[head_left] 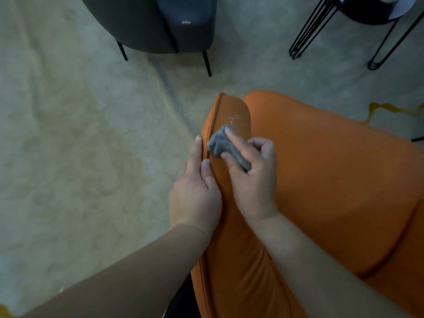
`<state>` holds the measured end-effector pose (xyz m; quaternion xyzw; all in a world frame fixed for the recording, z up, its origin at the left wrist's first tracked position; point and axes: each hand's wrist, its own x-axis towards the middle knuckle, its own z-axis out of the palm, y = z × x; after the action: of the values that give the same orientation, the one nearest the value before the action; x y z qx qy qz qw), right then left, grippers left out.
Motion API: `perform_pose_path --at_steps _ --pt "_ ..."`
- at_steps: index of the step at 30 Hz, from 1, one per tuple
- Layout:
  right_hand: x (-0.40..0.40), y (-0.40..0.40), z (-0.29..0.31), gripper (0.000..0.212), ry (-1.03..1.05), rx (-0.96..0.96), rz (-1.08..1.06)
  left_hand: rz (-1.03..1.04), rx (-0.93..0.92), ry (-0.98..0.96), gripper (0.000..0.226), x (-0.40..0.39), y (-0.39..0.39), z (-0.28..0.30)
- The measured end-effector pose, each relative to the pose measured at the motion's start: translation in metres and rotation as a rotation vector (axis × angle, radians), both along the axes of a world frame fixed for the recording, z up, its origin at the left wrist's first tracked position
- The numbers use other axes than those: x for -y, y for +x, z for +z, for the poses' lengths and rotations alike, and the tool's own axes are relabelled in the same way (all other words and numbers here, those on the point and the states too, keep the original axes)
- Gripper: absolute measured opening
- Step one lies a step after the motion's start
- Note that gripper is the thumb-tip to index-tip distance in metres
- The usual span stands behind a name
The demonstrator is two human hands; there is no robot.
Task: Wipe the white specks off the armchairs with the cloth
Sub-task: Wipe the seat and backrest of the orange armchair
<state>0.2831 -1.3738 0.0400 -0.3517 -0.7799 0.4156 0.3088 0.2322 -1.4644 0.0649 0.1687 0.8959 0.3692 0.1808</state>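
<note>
Right hand (250, 177) pinches a bunched grey cloth (223, 146) on the orange armchair (332, 168) armrest | left hand (197, 191), fingers straight, braces the armrest's outer edge | white specks (232, 118) just beyond the cloth | risk: a short stroke misses them, or scatters them onto the seat.

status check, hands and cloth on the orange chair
Right hand grips crumpled grey cloth on orange armchair's arm. Left hand steadies its edge. White specks ahead, unobstructed.

Orange armchair (332, 168), grey cloth (223, 145), white specks (232, 119) — dark grey armchair (146, 24), mottled beige carpet (80, 134)
</note>
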Motion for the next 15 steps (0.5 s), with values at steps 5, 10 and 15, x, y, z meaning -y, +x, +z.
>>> perform_pose_path --at_steps 5,10,15 --pt "-0.019 -0.018 -0.004 0.044 -0.020 0.013 0.005 -0.033 -0.039 -0.083 0.058 -0.003 0.002 0.004" --pt "-0.045 -0.041 -0.012 0.041 -0.129 0.002 -0.047 -0.045 -0.034 -0.109 0.054 -0.004 0.004 0.008" --pt "-0.002 -0.001 -0.008 0.045 0.061 -0.068 0.056 -0.033 -0.046 -0.114 0.059 -0.005 0.002 0.007"
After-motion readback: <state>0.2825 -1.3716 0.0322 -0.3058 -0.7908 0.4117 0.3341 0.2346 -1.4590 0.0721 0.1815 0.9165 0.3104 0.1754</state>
